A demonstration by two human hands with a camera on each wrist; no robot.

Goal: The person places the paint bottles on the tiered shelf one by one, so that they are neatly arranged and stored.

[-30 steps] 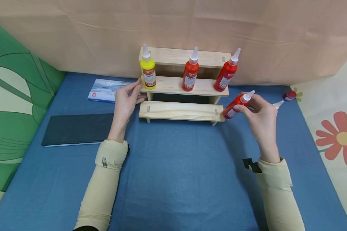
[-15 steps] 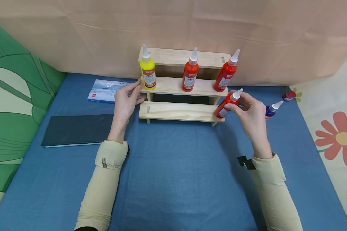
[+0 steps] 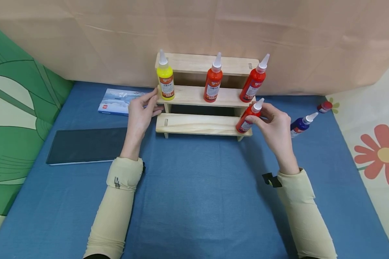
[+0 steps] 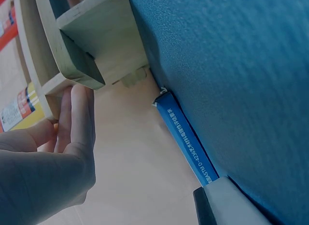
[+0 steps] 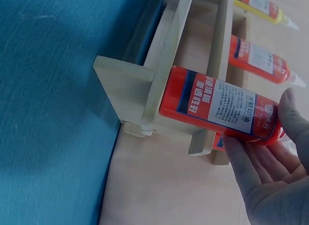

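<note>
A three-tier wooden rack (image 3: 197, 123) stands at the back of the table. My left hand (image 3: 142, 112) holds the left end of its middle shelf, thumb and fingers about the board's edge in the left wrist view. My right hand (image 3: 273, 126) pinches a red bottle (image 3: 246, 118) with a white nozzle near its top, at the right end of the lowest shelf. Whether its base rests on the board is hard to tell. On the middle shelf stand a yellow bottle (image 3: 166, 83), an orange-red bottle (image 3: 213, 84) in the middle and another red bottle (image 3: 253, 85) at the right.
A blue bottle (image 3: 300, 126) stands right of my right hand, partly hidden by it. Farther back lies a small dark-red capped item (image 3: 325, 107). At the left are a blue-and-white box (image 3: 118, 100) and a dark flat book-like object (image 3: 87, 144).
My right hand has carried the red bottle leftward from beside the rack to over the lowest shelf's right end, uncovering the blue bottle. My left hand has stayed in place.
</note>
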